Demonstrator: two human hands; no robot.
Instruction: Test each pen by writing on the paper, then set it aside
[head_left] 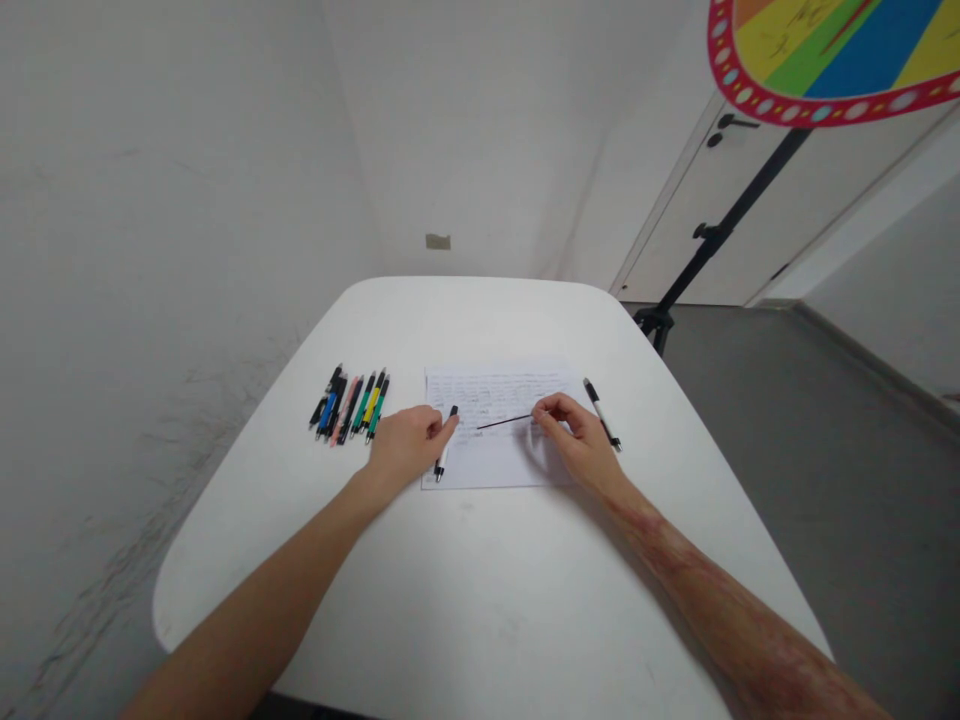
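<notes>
a white pen [443, 455] is pinched by the left hand [401, 445] on the paper [495, 465]. a thin ink stick [504, 422] is pinched at its end by the right hand [577, 440]. the stick looks light and bendy, so it is best held softly, nearer the middle.

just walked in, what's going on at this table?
A person works at a white table. The left hand holds a white pen at the edge of a scribbled sheet of paper; the right hand pinches a thin dark rod, likely a refill, pointing toward that pen. A row of coloured pens lies left of the sheet, one black-and-white pen to its right.
</notes>
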